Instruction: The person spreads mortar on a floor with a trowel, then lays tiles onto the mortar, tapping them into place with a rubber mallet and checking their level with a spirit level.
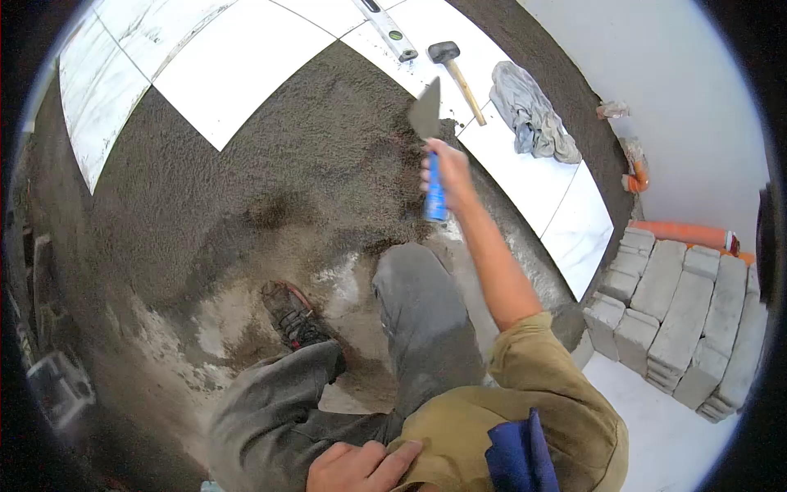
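My right hand (449, 170) is wrapped round the blue handle of a pointed trowel (425, 111). Its metal blade points away from me, over the edge where the grey mortar bed (328, 123) meets the white tiles (525, 180). Down at the bottom of the view, my left hand (361, 467) lies against my shirt with fingers laid out and nothing visible in them. Just beyond the trowel, a rubber mallet (459, 78) with a wooden handle rests on the tiles, beside a crumpled grey cloth (529, 111).
A spirit level (387, 31) lies on the far tiles. More large white tiles (238, 66) border the mortar at the left and back. Grey blocks (676, 316) are stacked at the right, near an orange pipe (684, 234) by the wall. My shoe (293, 316) stands on rough floor.
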{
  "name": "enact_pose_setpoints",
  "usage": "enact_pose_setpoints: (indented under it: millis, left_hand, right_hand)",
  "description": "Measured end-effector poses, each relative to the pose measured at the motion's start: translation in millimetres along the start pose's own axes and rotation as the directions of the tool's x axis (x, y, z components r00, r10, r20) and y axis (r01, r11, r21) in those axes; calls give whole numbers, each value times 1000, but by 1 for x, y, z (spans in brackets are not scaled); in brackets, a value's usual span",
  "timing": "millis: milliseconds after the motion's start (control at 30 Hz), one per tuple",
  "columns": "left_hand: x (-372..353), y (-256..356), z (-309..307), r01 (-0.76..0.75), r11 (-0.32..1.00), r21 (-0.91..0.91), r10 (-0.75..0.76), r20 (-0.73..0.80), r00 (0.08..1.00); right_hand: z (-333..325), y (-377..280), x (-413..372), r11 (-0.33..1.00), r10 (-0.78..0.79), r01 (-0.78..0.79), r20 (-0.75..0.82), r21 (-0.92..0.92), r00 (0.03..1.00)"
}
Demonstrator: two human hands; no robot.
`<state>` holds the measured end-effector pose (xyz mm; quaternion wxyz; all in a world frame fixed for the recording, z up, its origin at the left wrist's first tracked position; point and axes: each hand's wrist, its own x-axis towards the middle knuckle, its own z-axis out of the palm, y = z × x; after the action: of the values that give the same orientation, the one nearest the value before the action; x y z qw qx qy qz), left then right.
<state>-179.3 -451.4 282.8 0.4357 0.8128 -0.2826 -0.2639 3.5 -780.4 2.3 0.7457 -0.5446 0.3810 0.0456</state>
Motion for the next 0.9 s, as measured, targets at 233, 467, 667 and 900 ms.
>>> enact_pose_setpoints:
  millis: [233, 467, 667, 900]
  left_hand:
    - [-2, -5, 6, -32, 997, 74, 33, -15, 999]
    - [-9, -7, 14, -1, 996, 92, 7, -64, 998]
    - [-14, -6, 23, 4, 996, 84, 6, -121, 993]
    - [-22, -6, 27, 39, 995, 92, -23, -171, 985]
  right_hand:
    - [-71, 26, 17, 925, 51, -76, -75, -372, 996]
    - [-44, 41, 31, 961, 9, -35, -96, -274, 995]
    - [62, 56, 21, 794, 108, 96, 294, -601, 950]
    - [102, 23, 123, 778, -47, 186, 240, -600, 970]
